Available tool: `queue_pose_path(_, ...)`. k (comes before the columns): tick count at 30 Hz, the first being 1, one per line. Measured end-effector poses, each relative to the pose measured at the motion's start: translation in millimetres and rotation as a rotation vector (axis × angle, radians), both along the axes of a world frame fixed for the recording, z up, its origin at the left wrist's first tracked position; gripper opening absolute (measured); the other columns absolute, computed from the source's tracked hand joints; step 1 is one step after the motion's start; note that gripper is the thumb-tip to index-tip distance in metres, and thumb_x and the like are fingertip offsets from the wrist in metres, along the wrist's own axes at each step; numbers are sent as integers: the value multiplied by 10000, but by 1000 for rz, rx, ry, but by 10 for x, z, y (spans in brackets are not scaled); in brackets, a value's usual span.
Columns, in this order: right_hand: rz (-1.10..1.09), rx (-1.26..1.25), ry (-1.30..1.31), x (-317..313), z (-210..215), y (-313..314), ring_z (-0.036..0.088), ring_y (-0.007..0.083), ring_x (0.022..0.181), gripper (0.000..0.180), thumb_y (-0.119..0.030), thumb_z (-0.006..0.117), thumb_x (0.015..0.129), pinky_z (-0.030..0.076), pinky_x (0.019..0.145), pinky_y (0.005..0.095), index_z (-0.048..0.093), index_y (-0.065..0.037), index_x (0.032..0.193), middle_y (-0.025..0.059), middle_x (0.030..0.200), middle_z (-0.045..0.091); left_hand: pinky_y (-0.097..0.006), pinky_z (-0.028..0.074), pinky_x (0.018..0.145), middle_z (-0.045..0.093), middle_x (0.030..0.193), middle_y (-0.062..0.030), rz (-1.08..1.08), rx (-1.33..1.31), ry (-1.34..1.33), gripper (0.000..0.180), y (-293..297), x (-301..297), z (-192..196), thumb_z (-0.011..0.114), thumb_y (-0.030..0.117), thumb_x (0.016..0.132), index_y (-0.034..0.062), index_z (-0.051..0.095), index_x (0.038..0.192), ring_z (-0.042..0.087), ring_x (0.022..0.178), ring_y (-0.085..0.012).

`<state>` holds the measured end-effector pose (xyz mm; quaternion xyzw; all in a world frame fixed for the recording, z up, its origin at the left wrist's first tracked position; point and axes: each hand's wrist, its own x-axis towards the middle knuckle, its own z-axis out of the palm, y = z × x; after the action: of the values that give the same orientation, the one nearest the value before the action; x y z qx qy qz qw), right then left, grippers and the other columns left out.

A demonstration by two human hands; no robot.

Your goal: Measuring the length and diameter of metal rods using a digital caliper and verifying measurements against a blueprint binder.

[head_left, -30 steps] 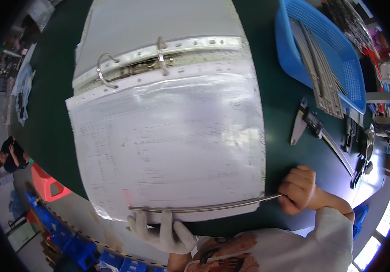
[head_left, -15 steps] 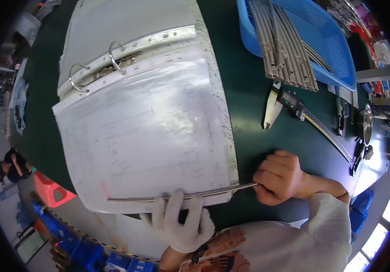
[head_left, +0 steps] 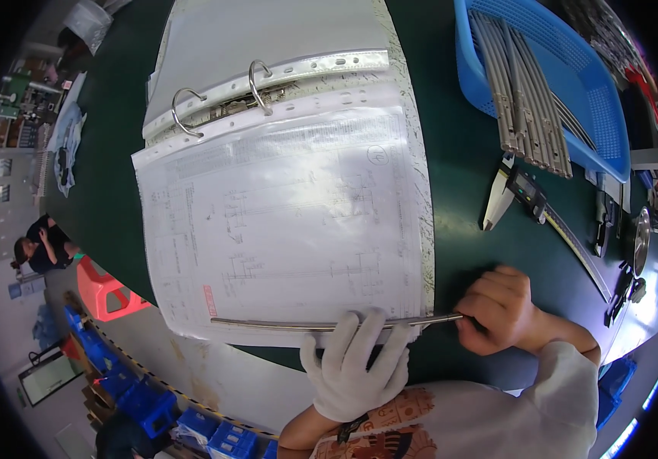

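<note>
A long thin metal rod point(head_left: 290, 325) lies along the near edge of an open ring binder point(head_left: 283, 222) whose top sheet is a technical drawing in a clear sleeve. My left hand point(head_left: 355, 367), in a white glove, rests flat on the rod's middle with its fingers spread, pressing it onto the page. My bare right hand point(head_left: 501, 310) is closed around the rod's right end, just past the binder's edge, over the dark green table point(head_left: 459, 191).
A digital caliper point(head_left: 531, 203) lies to the right of the binder. A blue basket point(head_left: 604, 122) with several metal rods stands at the back right. Dark tools lie at the table's right edge. A red stool point(head_left: 107, 291) and blue bins sit on the floor at left.
My gloved left hand has moved up onto the rod and spread its fingers over it. The view has shifted, so the binder and rod sit further right and higher in the picture.
</note>
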<state>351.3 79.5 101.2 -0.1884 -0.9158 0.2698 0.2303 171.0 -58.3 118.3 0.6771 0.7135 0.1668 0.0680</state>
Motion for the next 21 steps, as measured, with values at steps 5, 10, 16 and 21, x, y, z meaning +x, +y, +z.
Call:
queue_pose_path(5,6,-10,-18,12,29,10,451,176,447,129,-111,609,544,301,403,298,560,-79,658,26,588,481,-468,235,919,554,1110,-2,-8,-34,19,320,-1,42,11,614,276,702,299,635,1020,529,968,-163)
queue_pose_path(10,16,-12,-20,26,26,22,438,170,426,115,-121,608,557,289,395,293,564,-77,654,26,582,482,-481,247,933,551,1126,29,-23,33,70,317,-7,91,-47,587,304,767,328,589,1083,528,981,-148)
queue_pose_path(16,25,-10,-18,9,42,23,422,162,412,108,-128,604,571,274,390,290,572,-72,658,23,568,479,-489,244,928,549,1109,23,-41,56,112,297,-30,89,-75,613,320,738,339,595,1034,503,985,-165)
queue_pose_path(21,26,-9,-24,33,23,13,415,156,405,104,-132,604,582,268,385,285,574,-70,660,24,569,487,-473,225,993,568,1095,86,-9,52,125,278,-58,120,-99,576,394,821,356,573,1097,515,993,-102)
